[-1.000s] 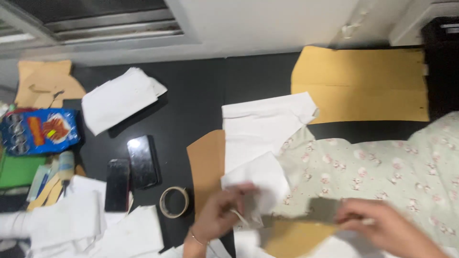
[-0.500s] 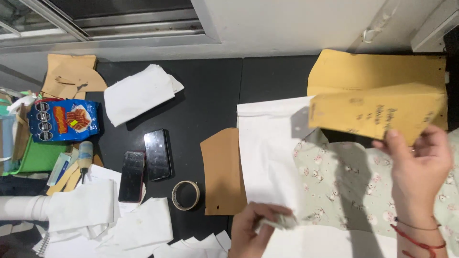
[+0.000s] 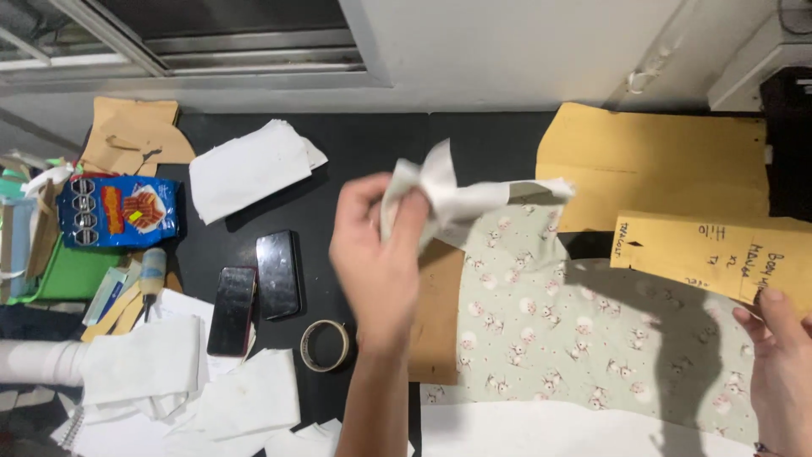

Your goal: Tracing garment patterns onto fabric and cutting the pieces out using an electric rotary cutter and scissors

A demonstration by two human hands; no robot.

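Two hands busy: left hand (image 3: 376,254) fingers clamped on crumpled white cloth (image 3: 457,199), trailing right; right hand (image 3: 782,372) pinching brown card pattern (image 3: 719,254), lengthwise left-right.

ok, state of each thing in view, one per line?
left hand: raised, clutching white cloth, bunched
right hand: holding tan paper pattern by its lower edge
printed green fabric: spread flat
two phones: face up, screens dark
tape roll: lying flat

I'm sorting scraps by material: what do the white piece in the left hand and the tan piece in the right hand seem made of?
The white piece in the left hand looks like soft matte fabric or interfacing: it crumples and droops. The tan piece in the right hand looks like stiff matte pattern card: flat, with straight edges.
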